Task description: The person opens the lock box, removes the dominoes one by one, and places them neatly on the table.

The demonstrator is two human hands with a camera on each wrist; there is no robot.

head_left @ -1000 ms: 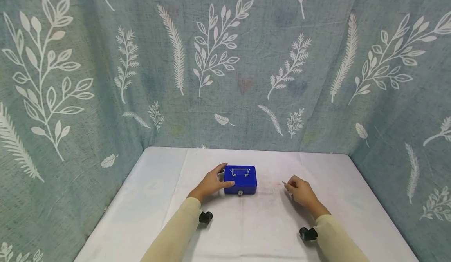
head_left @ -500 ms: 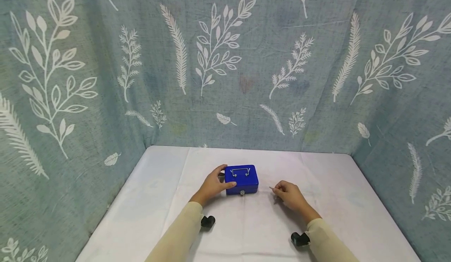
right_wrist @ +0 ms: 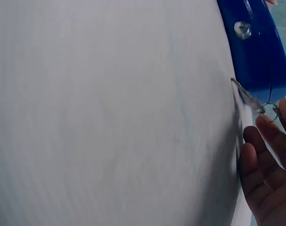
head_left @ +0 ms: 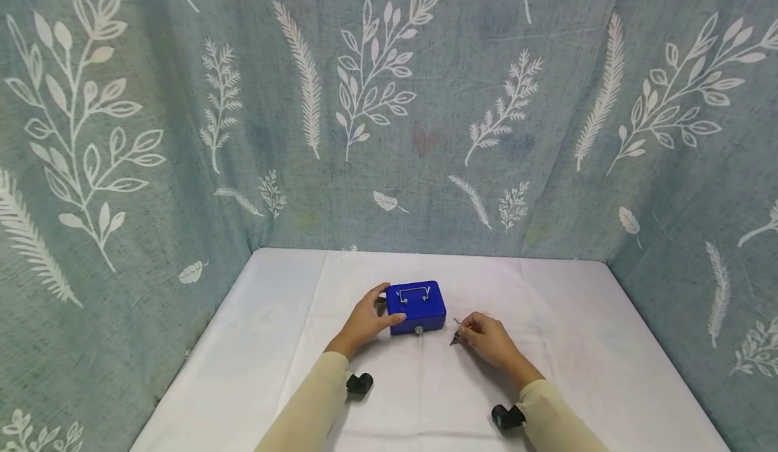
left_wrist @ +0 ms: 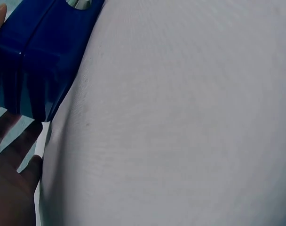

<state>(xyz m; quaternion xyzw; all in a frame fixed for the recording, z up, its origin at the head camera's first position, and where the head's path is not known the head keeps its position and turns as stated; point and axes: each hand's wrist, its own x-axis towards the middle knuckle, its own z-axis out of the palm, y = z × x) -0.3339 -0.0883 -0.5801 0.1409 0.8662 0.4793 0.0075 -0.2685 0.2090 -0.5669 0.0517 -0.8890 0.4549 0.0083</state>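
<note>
Before me, the left hand [head_left: 365,319] clamped its fingers on a closed, blue rectangular box [head_left: 419,310] on the white-covered bench [head_left: 389,405]; the right hand [head_left: 491,341] pinched silvery metal keys [right_wrist: 247,98], not yet in the box's round silver lock [right_wrist: 242,30].

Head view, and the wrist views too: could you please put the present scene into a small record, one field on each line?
Box: blue, closed, metal handle on lid
Lock: round, on box front, no key in it
Left grip: holds box at its left side
Right grip: pinches keys on a ring
Table cover: white
Backdrop: grey-blue, white leaf pattern
</note>
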